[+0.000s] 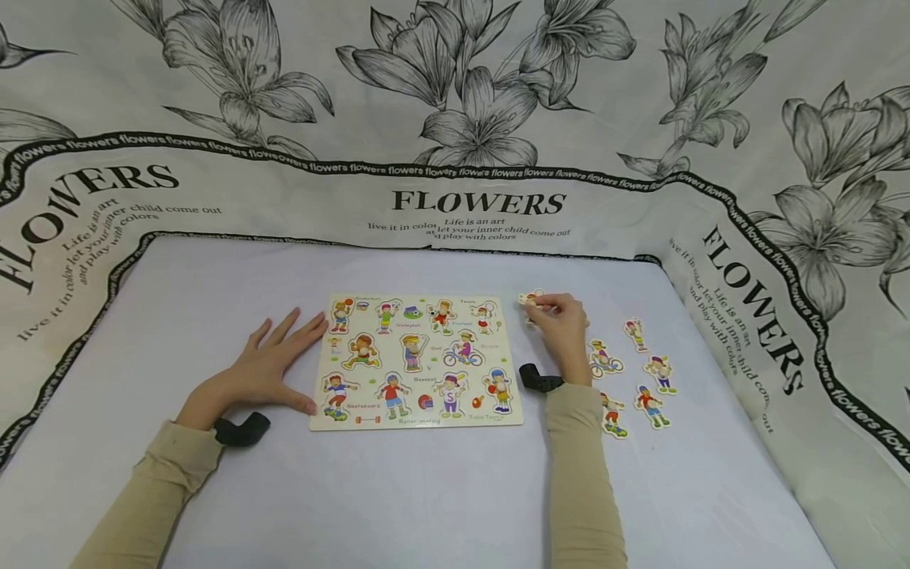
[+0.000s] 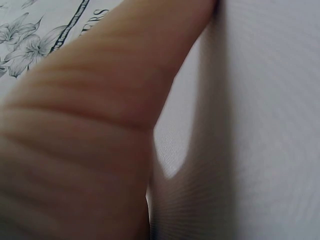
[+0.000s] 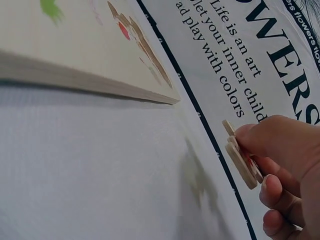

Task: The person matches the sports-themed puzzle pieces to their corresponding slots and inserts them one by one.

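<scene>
A wooden puzzle board [image 1: 419, 423] printed with sports figures lies flat on the white cloth. My left hand [image 1: 266, 371] is spread at its left side, fingers straight, with index fingertip and thumb tip right at the board's edge. In the left wrist view, part of that hand [image 2: 95, 100] fills much of the picture and its fingertips are hidden. Off the board's upper right corner, my right hand [image 1: 562, 324] pinches a small wooden puzzle piece [image 3: 241, 162] between thumb and fingers. That piece is tilted edge-on in the right wrist view, above the cloth, its picture mostly hidden.
Several loose pieces lie right of the board: a cyclist [image 1: 606, 360], a skateboarder [image 1: 613, 416], a roller skater [image 1: 652, 407], a figure in a purple cap [image 1: 661, 373] and a smaller figure [image 1: 636, 335]. Flower-printed fabric [image 1: 476, 201] rises behind and along both sides.
</scene>
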`<state>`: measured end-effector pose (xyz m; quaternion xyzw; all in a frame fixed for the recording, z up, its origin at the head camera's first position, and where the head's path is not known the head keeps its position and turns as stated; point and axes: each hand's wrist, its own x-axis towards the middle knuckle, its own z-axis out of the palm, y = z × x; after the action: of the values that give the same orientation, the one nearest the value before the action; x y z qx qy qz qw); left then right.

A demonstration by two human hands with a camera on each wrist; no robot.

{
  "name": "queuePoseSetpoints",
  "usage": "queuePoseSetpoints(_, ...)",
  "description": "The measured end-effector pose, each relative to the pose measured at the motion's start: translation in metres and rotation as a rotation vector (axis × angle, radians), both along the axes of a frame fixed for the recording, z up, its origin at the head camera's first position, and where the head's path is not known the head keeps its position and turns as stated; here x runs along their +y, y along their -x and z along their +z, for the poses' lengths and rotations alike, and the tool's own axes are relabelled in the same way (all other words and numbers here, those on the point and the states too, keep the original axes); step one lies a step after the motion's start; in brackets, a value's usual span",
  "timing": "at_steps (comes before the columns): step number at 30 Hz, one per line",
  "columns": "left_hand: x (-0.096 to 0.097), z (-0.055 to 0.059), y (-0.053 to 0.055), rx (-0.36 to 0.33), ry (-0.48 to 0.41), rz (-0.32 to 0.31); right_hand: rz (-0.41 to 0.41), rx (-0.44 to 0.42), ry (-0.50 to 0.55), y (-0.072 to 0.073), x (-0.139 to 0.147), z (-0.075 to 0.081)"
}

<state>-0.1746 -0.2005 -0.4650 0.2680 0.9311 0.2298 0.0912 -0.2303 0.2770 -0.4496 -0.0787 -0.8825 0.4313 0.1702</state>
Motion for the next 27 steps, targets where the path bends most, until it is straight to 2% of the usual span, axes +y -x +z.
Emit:
queuePoseSetpoints(7,0.0,0.002,0.0,0.017,-0.012,-0.004,0.06,0.014,-0.007,0.003,-0.006,-0.001)
queuePoseSetpoints(16,0.0,0.0,0.0,0.007,-0.003,-0.003,0.179,-0.071,0.104,0.006,-0.02,0.001)
queuePoseSetpoints(20,-0.001,0.001,0.0,0.017,-0.007,-0.007,0.224,-0.084,0.148,0.008,-0.026,-0.001)
queuePoseSetpoints(27,-0.001,0.0,0.001,0.02,-0.003,-0.008,0.278,-0.094,0.166,0.008,-0.034,-0.004)
